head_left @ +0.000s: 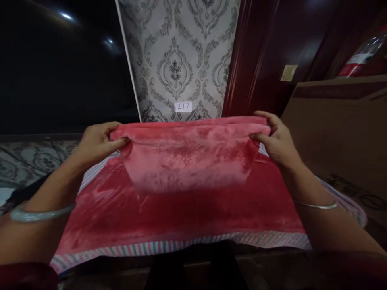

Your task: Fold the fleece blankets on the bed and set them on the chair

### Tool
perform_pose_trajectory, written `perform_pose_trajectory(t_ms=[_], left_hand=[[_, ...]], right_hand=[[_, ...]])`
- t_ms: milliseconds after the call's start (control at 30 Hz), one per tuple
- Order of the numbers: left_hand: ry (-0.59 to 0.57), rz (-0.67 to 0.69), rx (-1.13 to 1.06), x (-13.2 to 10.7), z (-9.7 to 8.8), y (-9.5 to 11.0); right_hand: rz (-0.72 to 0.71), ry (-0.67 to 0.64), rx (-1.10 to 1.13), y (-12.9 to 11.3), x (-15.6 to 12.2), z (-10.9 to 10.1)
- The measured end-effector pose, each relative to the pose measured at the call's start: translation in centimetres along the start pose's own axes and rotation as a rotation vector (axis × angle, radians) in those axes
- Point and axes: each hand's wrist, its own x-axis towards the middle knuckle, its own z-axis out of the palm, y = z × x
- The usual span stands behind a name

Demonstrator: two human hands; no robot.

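Note:
A pink, plush-looking cloth is stretched between my two hands, its folded top edge nearly level and its lower part hanging down. My left hand pinches the left top corner, thumb in front. At the other end, my right hand grips the right top corner the same way, with the index finger along the upper edge. Below the held cloth a red plush cover lies spread flat. Under that cover shows a striped cloth with a pale edge.
A large dark screen stands at the left. Behind is patterned wallpaper with a paper label reading 277. On the right are a dark red wooden panel, a cardboard box and a bottle with a red label.

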Motion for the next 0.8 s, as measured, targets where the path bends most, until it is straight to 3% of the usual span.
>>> perform_pose_trajectory(t_ms=[67, 133, 200, 267, 333, 400, 467, 567, 667, 733, 800], left_hand=[[0.025, 0.200, 0.158, -0.8, 0.1, -0.8], [0.022, 0.376, 0.290, -3.1, 1.4, -2.9], [-0.039, 0.488, 0.360, -6.9, 3.9, -6.0], [-0.156, 0.594, 0.365, -11.5, 6.9, -9.3], [-0.314, 0.564, 0.392, -15.9, 9.6, -12.0], [-0.318, 0.527, 0.355, -19.2, 11.4, -13.7], [-0.290, 0.483, 0.302, -20.9, 12.1, -14.5], [-0.317, 0.404, 0.217, -21.1, 11.2, -14.4], [-0.307, 0.277, 0.130, -19.4, 9.8, -13.1], [-0.249, 0.185, 0.115, -17.3, 9.9, -11.4], [-0.224, 0.133, 0.145, -14.3, 11.4, -9.2]], right_hand=[[-0.133, 0.084, -0.125, 0.3, -0.7, -0.1], [-0.233, 0.123, -0.252, 2.0, -3.6, 0.4], [-0.333, 0.096, -0.329, 5.0, -8.3, 1.6], [-0.371, -0.055, -0.353, 8.2, -14.1, 3.1], [-0.401, -0.223, -0.341, 10.4, -19.6, 4.4], [-0.358, -0.250, -0.336, 11.4, -23.6, 5.0], [-0.300, -0.249, -0.335, 11.4, -25.7, 4.8], [-0.238, -0.278, -0.310, 10.5, -26.0, 3.6], [-0.174, -0.217, -0.293, 9.2, -24.2, 2.8], [-0.132, -0.153, -0.316, 8.3, -21.9, 3.6], [-0.094, -0.196, -0.356, 7.5, -18.7, 5.8]])
